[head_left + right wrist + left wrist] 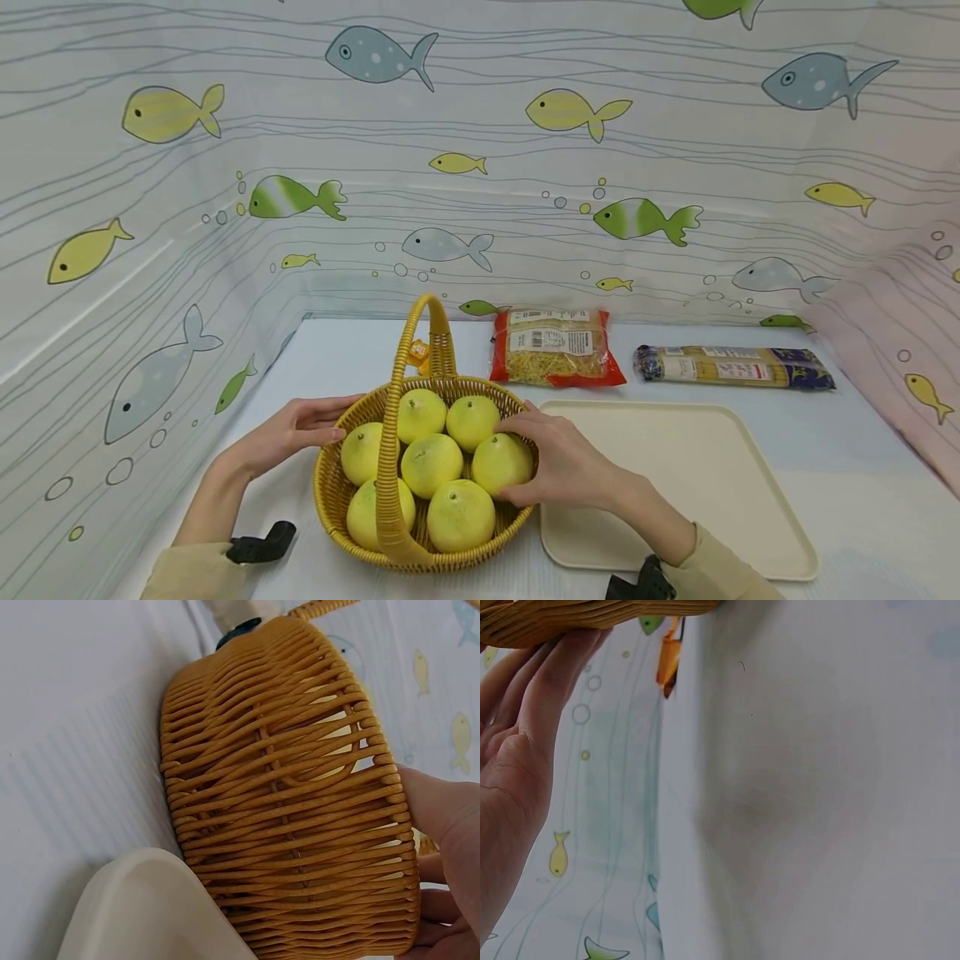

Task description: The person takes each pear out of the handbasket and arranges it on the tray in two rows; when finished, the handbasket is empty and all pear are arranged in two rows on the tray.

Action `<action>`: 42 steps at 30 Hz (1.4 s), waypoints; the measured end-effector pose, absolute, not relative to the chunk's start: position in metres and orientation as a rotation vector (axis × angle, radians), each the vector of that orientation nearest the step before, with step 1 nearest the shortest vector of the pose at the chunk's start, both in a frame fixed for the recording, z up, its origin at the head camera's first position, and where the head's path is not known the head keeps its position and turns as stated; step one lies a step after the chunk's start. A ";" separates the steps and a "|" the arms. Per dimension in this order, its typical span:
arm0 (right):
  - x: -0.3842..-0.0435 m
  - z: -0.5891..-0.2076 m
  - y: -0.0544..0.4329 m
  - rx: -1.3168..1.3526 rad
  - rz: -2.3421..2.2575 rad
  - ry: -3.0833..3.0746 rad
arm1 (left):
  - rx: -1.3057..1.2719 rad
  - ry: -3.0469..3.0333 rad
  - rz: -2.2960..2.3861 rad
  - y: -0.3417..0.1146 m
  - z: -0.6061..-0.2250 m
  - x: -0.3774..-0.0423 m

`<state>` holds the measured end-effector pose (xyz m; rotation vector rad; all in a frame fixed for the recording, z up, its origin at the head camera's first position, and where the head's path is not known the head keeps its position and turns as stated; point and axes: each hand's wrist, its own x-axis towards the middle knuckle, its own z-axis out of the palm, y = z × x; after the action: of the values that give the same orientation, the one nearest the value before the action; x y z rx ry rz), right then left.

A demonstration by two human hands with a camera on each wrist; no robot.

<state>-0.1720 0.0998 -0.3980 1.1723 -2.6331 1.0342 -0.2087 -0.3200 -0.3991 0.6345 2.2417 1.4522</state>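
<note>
A yellow woven basket (327, 504) with a tall arched handle (387, 450) stands on the table, holding several round yellow-green grapefruit (431, 465). In the head view my right hand (573, 462) reaches over the right rim, its fingers and thumb around the rightmost grapefruit (498, 467). The right wrist view shows the basket's woven side (285, 795), with the hand (450, 832) bent over its rim and the fruit hidden. My left hand (300, 429) rests its extended fingers against the left rim. From the left wrist, those fingers (547, 697) meet the basket's underside edge (592, 619).
A cream tray (645, 450) lies just right of the basket. Behind it are a red-edged bag of pasta (555, 350) and a long packet of spaghetti (735, 367). A small orange packet (420, 357) sits behind the basket. Fish-patterned curtain (525, 217) encloses the table.
</note>
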 end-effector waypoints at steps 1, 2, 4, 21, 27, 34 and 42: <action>-0.172 -0.398 0.100 1.171 1.036 -2.630 | 0.637 2.241 1.453 -0.320 -0.399 -0.209; -0.172 -0.398 0.100 1.170 1.038 -2.628 | 0.639 2.238 1.455 -0.320 -0.399 -0.209; -0.173 -0.399 0.101 1.172 1.032 -2.623 | 0.643 2.236 1.456 -0.320 -0.399 -0.209; -0.170 -0.397 0.104 1.148 1.089 -2.604 | 0.641 2.235 1.459 -0.319 -0.399 -0.208; -0.168 -0.395 0.106 1.127 1.077 -2.605 | 0.630 2.239 1.458 -0.320 -0.399 -0.208; -0.167 -0.392 0.106 1.125 1.080 -2.572 | 0.593 2.263 1.438 -0.319 -0.400 -0.208; -0.165 -0.390 0.107 1.129 1.110 -2.541 | 0.605 2.247 1.447 -0.320 -0.402 -0.209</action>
<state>-0.1650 0.1072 -0.3901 1.1290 -2.5406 1.1104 -0.2093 -0.3200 -0.4017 0.6055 2.2467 1.4466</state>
